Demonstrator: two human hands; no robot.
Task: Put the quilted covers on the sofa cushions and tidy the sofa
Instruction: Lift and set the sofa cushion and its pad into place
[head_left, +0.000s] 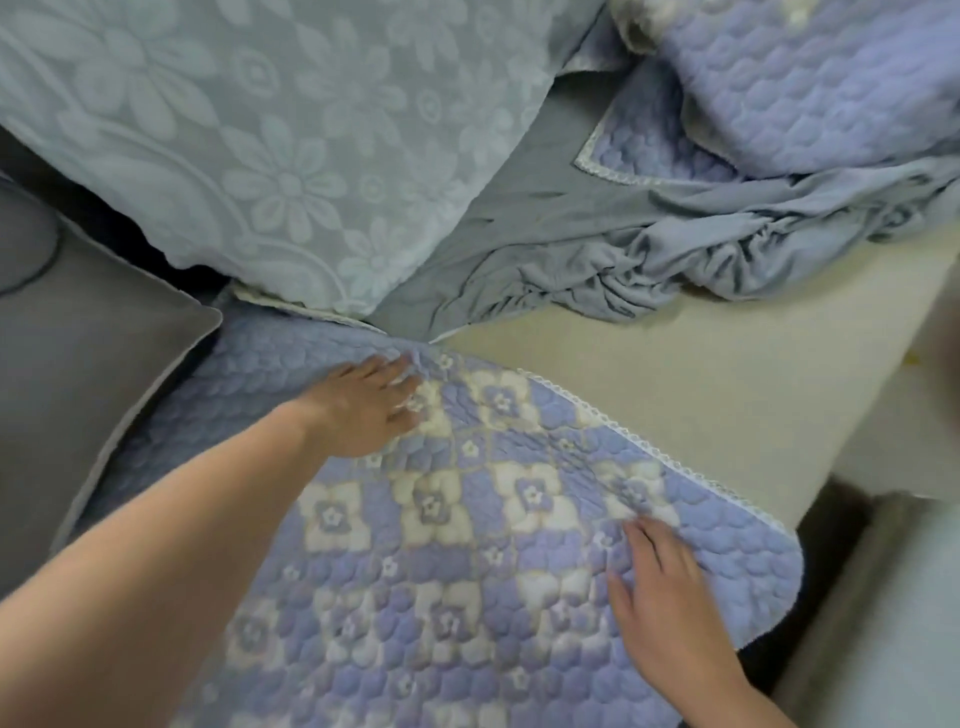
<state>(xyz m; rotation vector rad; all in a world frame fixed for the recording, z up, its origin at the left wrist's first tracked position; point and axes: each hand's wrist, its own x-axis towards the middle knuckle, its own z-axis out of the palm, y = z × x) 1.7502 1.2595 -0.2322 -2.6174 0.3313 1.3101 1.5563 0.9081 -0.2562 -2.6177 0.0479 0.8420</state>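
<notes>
A blue quilted cover (467, 561) with white flower squares and a lace edge lies across the near seat cushion. My left hand (363, 410) lies flat on its far part, fingers straight and pointing toward the corner where the cover meets the back cushion. On the cover's right side, near the lace edge, my right hand (660, 597) presses down with spread fingers. To the right, the bare cream seat cushion (701, 384) shows beyond the lace. A second quilted cover (810, 88) lies bunched at the top right.
A pale blue flower-patterned back cushion (249, 140) leans at the top left. A grey pillow (78, 364) lies at the left edge. Crumpled grey-blue elastic fabric (649, 254) is heaped on the cream cushion. The dark gap off the sofa front (826, 587) is at lower right.
</notes>
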